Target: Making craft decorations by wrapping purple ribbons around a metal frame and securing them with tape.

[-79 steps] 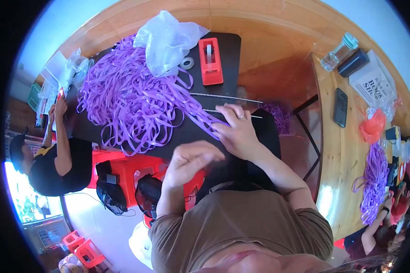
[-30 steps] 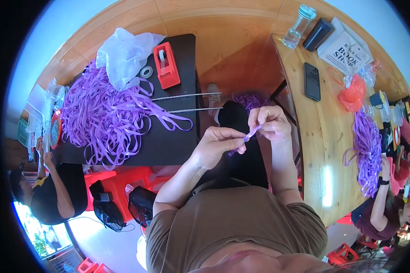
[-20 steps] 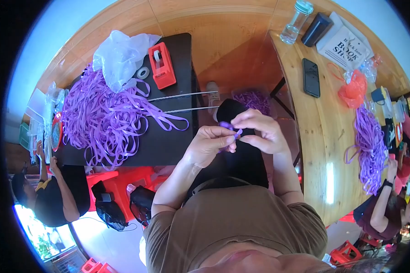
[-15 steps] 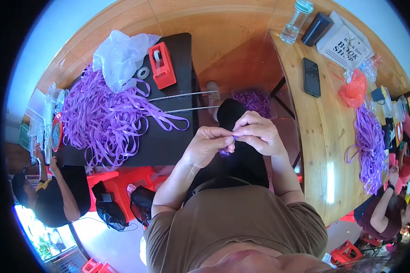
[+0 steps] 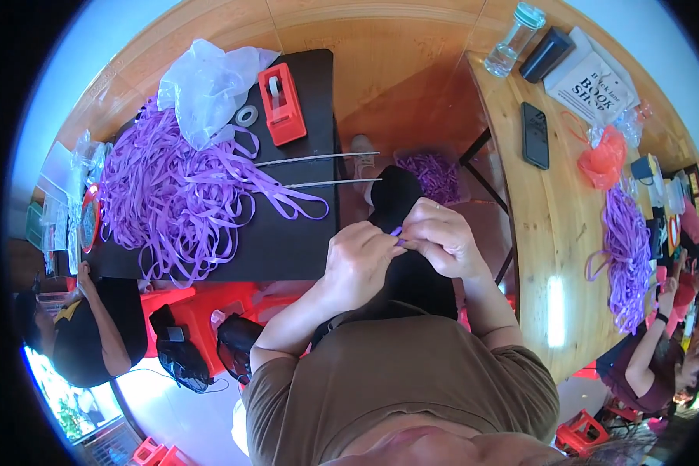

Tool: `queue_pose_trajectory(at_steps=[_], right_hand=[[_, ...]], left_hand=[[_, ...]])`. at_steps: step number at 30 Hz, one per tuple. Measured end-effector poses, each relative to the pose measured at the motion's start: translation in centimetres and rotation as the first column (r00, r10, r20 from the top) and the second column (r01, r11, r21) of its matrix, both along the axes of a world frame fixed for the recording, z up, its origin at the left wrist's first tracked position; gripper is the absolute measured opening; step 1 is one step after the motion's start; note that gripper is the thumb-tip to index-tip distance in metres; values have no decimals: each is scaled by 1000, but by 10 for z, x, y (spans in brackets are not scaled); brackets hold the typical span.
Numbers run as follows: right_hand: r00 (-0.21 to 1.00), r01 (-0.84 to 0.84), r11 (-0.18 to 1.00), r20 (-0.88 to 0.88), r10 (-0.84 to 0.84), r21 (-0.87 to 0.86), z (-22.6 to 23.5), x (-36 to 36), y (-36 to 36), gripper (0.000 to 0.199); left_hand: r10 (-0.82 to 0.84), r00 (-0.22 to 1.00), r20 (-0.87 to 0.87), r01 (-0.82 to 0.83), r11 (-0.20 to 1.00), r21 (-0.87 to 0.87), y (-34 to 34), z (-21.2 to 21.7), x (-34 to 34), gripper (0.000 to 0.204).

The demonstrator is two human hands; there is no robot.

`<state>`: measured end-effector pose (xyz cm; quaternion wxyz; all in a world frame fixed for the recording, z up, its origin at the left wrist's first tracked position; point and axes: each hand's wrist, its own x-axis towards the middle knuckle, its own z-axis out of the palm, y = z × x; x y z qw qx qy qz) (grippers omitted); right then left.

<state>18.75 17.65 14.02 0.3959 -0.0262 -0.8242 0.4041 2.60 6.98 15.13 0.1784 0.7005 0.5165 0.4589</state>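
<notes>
Between my two hands, over my lap, is a small piece of purple ribbon (image 5: 398,232), mostly covered by fingers. My left hand (image 5: 359,256) pinches it from the left, the back of the hand turned up. My right hand (image 5: 441,237) grips it from the other side with thumb and fingers. The fingertips of both hands nearly meet. On the dark table to my left lies a big tangled heap of purple ribbon (image 5: 171,194), some loops hanging over the near edge. Two thin metal rods (image 5: 330,157) stick out from that table toward me.
A red tape dispenser (image 5: 282,105), a tape roll (image 5: 246,116) and a plastic bag (image 5: 206,89) share the dark table. The wooden table (image 5: 536,233) holds a phone (image 5: 534,135), a bottle (image 5: 512,43) and a ribbon bundle (image 5: 626,256). A bin of purple pieces (image 5: 431,175) sits below. People work at both sides.
My left hand has rolled over, its back now facing up, and the purple piece shows a little more between the fingertips. Both hands stay close together; the view has shifted slightly.
</notes>
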Motion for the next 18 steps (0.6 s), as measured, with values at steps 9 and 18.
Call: queue_pose_trajectory(at_steps=[9,18], right_hand=[[933,336,886,16,-359,318,-11,-2,4,33],[929,368,862,-101,-355,350,-36,-12,-1,31]], left_hand=[[185,625,759,283,852,-440,1,-28,-11,13],[187,456,870,470,780,-414,-3,-44,-8,17]])
